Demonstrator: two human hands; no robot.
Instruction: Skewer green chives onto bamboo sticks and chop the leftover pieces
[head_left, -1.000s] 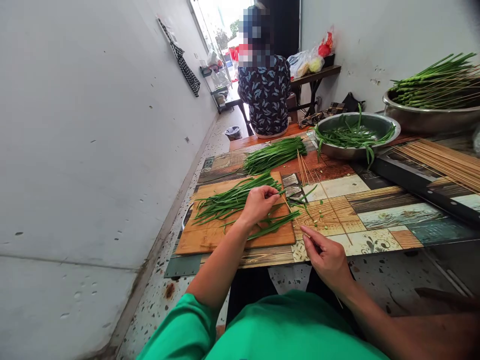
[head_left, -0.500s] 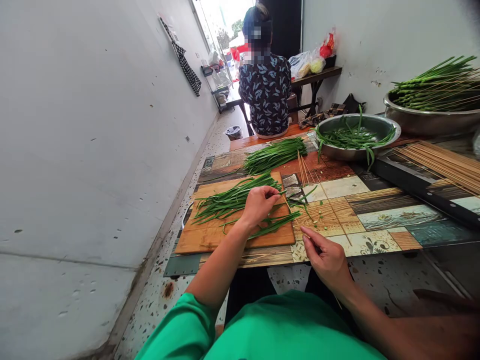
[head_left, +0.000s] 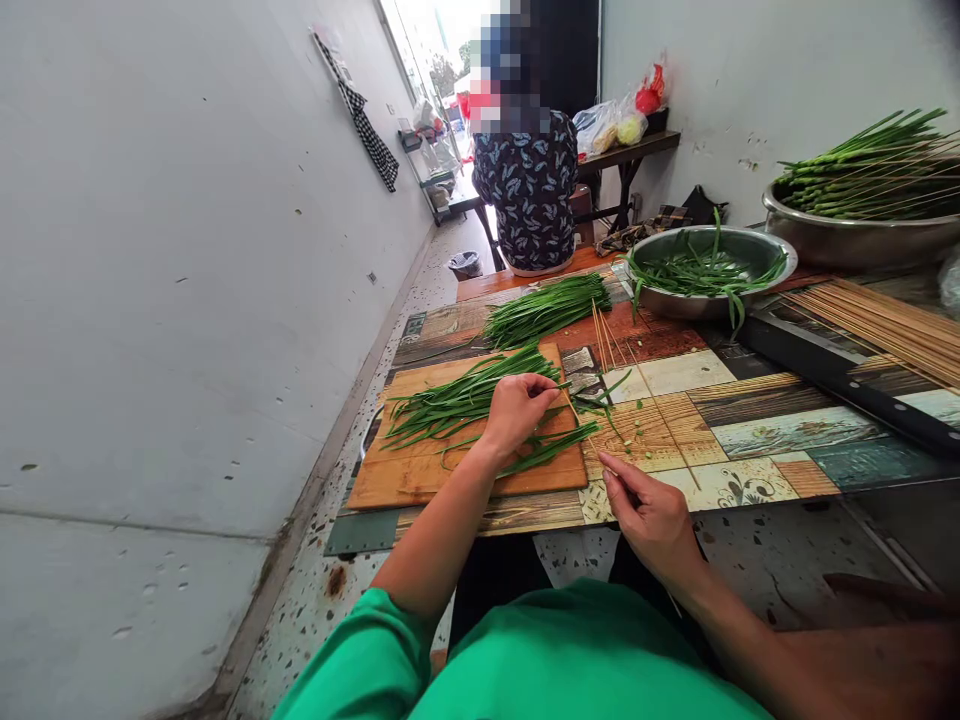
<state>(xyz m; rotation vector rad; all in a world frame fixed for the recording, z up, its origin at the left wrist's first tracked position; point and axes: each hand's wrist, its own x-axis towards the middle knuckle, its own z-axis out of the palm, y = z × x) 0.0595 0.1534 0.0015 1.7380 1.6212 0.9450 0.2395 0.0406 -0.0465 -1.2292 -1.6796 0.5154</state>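
Observation:
Over the wooden cutting board (head_left: 397, 480), my left hand (head_left: 517, 410) is pinched on the end of some garlic chives (head_left: 469, 392), whose long green leaves trail left across the board. My right hand (head_left: 649, 510) grips a thin bamboo skewer (head_left: 592, 440); its upper part slants up to the fingertips of my left hand, where the exact contact is hidden. A smaller bunch of chives (head_left: 551, 448) lies at the board's right edge, beneath the skewer. Farther back, a thick bundle of chives (head_left: 551, 308) rests on the table.
Loose skewers (head_left: 607, 335) and trimmings lie right of the board. A metal bowl of chive pieces (head_left: 784, 265), a larger basin (head_left: 817, 235) of skewered greens, a black-handled knife (head_left: 847, 385) and a skewer pile (head_left: 885, 320) occupy the right. A person (head_left: 525, 190) sits ahead, back turned.
Both hands keep almost the same pose, chives and skewer still held. The whole view has shifted slightly; the seated person's head is slightly different in position.

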